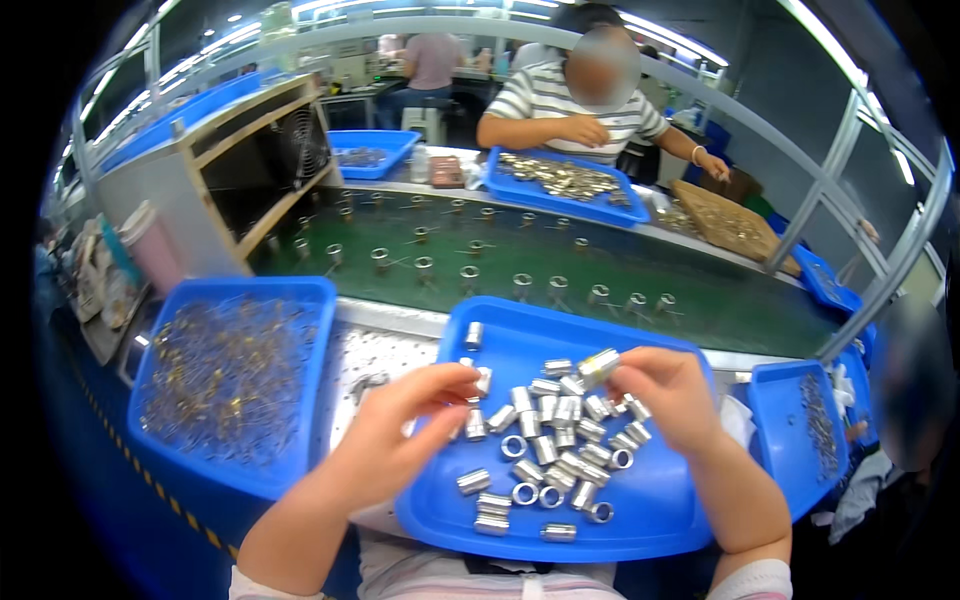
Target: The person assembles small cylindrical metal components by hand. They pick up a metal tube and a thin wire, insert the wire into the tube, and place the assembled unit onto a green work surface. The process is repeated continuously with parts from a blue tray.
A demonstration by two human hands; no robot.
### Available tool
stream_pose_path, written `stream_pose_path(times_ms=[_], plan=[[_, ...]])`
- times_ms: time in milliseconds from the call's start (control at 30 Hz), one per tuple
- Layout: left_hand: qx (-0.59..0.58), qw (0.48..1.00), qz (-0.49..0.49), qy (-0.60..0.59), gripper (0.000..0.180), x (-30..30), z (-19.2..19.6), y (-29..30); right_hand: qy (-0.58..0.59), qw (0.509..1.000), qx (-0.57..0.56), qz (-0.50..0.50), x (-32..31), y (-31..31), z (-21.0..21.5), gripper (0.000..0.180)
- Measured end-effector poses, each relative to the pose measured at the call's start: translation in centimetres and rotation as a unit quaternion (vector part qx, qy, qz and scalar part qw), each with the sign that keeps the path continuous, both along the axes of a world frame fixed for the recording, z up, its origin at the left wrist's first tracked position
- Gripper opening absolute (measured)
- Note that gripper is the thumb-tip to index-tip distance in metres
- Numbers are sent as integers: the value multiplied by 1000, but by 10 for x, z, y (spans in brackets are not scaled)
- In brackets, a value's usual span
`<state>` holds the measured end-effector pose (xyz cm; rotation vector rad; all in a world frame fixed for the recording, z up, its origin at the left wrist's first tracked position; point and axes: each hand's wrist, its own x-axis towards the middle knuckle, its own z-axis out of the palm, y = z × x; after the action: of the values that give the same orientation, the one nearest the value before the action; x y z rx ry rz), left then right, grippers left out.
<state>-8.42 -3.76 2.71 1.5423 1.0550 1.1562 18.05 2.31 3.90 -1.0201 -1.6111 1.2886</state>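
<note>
I see the green conveyor belt (600,270) running across the middle of the frame, carrying small metal fittings (470,275) stood in rows. Beyond it, at the upper centre, a person in a striped shirt (560,95) works over a blue tray of brass-coloured parts (560,180). At the lower left sits a deep blue bin (300,300) full of thin wire-like metal pieces. Directly below me at the lower centre lies the blue tray (640,500) on the table, with a loose heap of short silver metal sleeves (560,440) spread over its middle. A narrow blue tray (780,400) with small dark parts stands at the lower right.

My left hand (400,430) reaches in from the lower left, its grip pinched together on one small silver sleeve (483,378) just above the heap. My right hand (670,390) comes from the lower right, its grip clamped on another silver sleeve (600,365), held tilted over the upper part of the tray
</note>
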Motion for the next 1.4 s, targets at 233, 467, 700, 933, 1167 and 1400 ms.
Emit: stream_pose_path(times_ms=[233, 467, 700, 933, 1167, 1400], plan=[[-120, 961, -174, -177, 22, 81, -5, 38, -57, 978, 193, -54, 20, -32, -8, 14], [-101, 972, -132, -167, 26, 86, -15, 36, -63, 977, 198, -46, 18, -33, -18, 14], [31, 990, -107, -85, 27, 82, -26, 34, 40, 998, 40, -10, 13, -35, -34, 11], [-207, 940, -173, -207, 34, 78, -24, 37, -62, 975, 215, -18, 16, -32, -33, 15], [-56, 970, -157, -179, 33, 81, -27, 33, -90, 951, 296, -12, 14, -28, -28, 20], [-56, 967, -183, -168, 34, 83, -29, 35, -102, 929, 356, 3, 13, -27, -28, 21]])
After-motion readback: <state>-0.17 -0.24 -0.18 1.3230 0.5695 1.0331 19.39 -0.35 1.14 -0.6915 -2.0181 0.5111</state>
